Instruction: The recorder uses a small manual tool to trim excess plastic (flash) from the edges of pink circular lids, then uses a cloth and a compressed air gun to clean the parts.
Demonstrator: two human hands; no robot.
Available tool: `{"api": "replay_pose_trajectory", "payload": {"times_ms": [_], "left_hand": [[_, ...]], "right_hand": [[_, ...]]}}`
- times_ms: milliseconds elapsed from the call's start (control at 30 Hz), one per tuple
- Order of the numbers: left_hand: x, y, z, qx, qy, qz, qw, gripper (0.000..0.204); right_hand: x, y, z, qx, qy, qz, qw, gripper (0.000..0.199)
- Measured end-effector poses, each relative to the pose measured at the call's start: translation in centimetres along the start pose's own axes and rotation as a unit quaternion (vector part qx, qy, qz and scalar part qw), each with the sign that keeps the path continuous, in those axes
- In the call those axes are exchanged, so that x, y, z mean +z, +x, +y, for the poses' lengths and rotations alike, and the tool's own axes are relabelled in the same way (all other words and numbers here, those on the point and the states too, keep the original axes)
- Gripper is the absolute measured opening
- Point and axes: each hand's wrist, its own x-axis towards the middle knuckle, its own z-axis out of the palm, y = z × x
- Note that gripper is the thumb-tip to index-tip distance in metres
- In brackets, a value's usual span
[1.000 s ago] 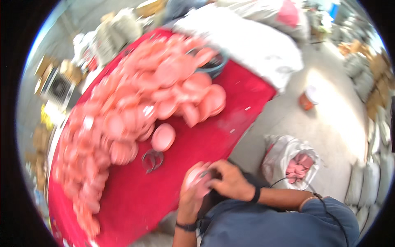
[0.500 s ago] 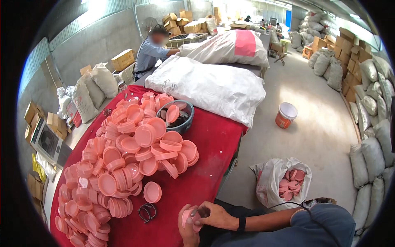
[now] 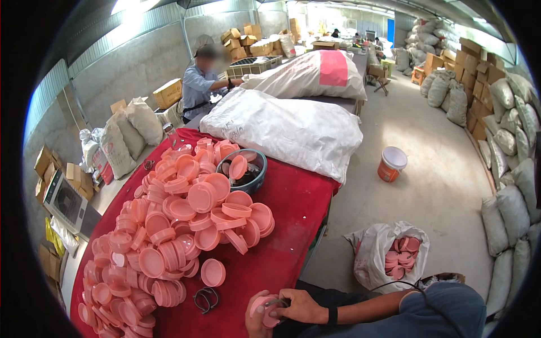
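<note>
My left hand (image 3: pixel 255 322) is wrapped round a pink round plastic lid (image 3: pixel 260 307) near the table's front edge. The fingers of my right hand (image 3: pixel 301 307) are bent together against the lid's side, pinching a dark curved piece (image 3: pixel 275 302) there; its far end is hidden by the fingers. On the red cloth (image 3: pixel 236 270), just left of my hands, lie dark ring-shaped clips (image 3: pixel 205 299). A single pink lid (image 3: pixel 213 272) lies beyond them. Further left spreads a large heap of pink lids (image 3: pixel 163 236).
A blue-grey basin (image 3: pixel 260 179) with dark pieces stands beside the heap. White sacks (image 3: pixel 287 127) lie across the table's far end, where a person (image 3: pixel 200 84) works. An open sack (image 3: pixel 363 262) of pink lids and an orange bucket (image 3: pixel 389 172) stand on the floor at right.
The view has shifted slightly. My hands have turned the lid a little, and a dark curved piece now shows at my right fingers. The distant person's head and arms have moved.
</note>
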Motion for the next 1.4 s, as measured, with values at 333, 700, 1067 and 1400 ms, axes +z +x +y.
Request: {"api": "replay_pose_trajectory", "payload": {"times_ms": [333,700,1067,1400], "left_hand": [[1.3,1.6,-1.5,0.166,0.144,0.156,0.963,0.053],[4.8,0.6,-0.4,0.073,0.074,0.127,0.986,0.062],[6.3,2.2,1.8,0.191,0.571,0.067,0.796,0.053],[-4.2,6.5,8.7,0.180,0.793,0.186,0.551,0.062]], "right_hand": [[1.3,-2.3,-1.4,-0.410,-0.332,-0.003,0.849,0.058],[-2.0,-2.1,-2.7,-0.085,-0.020,-0.019,0.996,0.060],[-17.4,-10.4,14.2,0.144,-0.212,0.270,0.928,0.042],[-30.3,-20.6,28.6,0.141,-0.418,0.414,0.796,0.058]]}}
